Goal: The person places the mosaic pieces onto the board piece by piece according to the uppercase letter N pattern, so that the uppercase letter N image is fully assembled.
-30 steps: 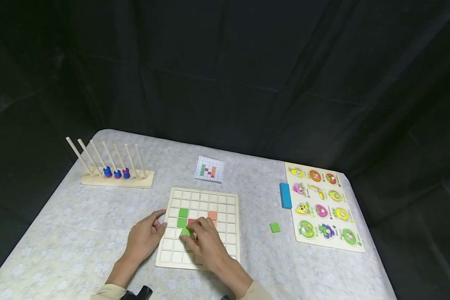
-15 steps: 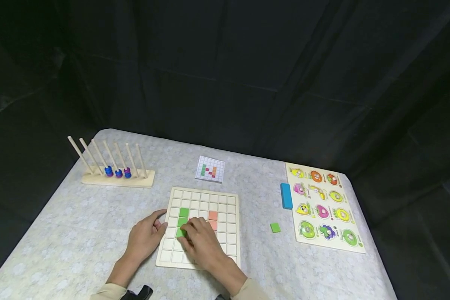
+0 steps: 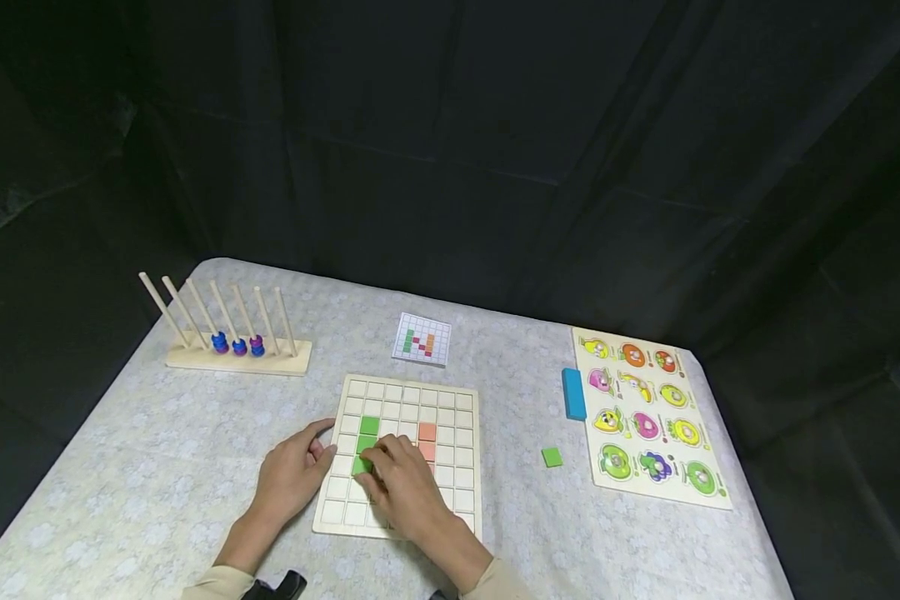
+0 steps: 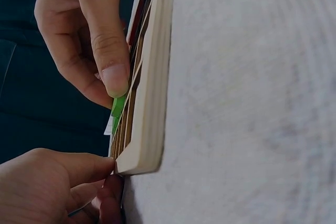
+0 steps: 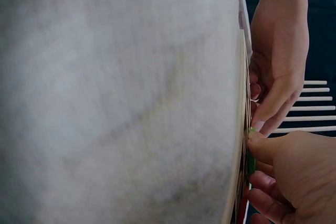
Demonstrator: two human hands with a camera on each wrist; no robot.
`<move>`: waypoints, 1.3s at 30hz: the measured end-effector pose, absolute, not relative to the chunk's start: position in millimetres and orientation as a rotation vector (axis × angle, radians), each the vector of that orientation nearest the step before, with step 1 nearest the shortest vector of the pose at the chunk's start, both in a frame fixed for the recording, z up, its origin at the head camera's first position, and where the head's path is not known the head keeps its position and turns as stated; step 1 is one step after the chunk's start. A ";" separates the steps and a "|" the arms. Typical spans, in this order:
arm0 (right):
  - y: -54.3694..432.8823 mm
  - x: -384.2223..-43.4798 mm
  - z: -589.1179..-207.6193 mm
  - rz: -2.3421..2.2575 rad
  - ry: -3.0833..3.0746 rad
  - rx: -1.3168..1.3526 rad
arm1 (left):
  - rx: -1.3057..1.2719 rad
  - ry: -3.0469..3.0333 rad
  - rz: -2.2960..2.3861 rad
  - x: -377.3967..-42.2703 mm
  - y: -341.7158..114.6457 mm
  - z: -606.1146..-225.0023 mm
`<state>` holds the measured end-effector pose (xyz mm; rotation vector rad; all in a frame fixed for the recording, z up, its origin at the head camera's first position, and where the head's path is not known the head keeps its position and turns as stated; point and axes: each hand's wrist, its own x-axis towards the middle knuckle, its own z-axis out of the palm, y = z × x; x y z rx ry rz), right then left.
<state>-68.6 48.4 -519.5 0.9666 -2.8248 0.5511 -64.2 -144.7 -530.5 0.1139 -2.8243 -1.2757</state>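
Observation:
A square wooden grid board (image 3: pixel 462 456) lies on the table under both hands. My left hand (image 3: pixel 288 479) holds the board's left edge, with thumb and forefinger on the rim, as the left wrist view shows. With thumb and fingertips, my right hand (image 3: pixel 411 492) pinches a green square tile (image 3: pixel 361 467) at a cell below two other green tiles (image 3: pixel 368 435) in the same column. In the left wrist view the pinched tile (image 4: pixel 117 107) sits tilted at the grid's surface. Salmon tiles (image 3: pixel 427 442) lie right of the fingers; the right hand hides the cells beneath it.
One loose green tile (image 3: pixel 552 457) lies right of the board. Behind the board is a small pattern card (image 3: pixel 422 339). A peg stand with beads (image 3: pixel 240 358) stands back left; a blue block (image 3: pixel 573 394) and a fruit puzzle board (image 3: pixel 648 425) are at the right.
My right hand has moved slightly left, bringing the green tile in line below the other two green ones. My left hand has stayed at the board's edge.

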 end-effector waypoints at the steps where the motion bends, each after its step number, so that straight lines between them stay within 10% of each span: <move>1: 48.4 -68.7 -519.9 0.557 -2.823 0.966 | 0.114 -2.823 -1.273 -64.1 -144.6 -530.2; 39: 48.3 -65.3 -517.5 0.589 -2.802 0.947 | 0.117 -2.828 -1.286 -63.0 -144.4 -527.6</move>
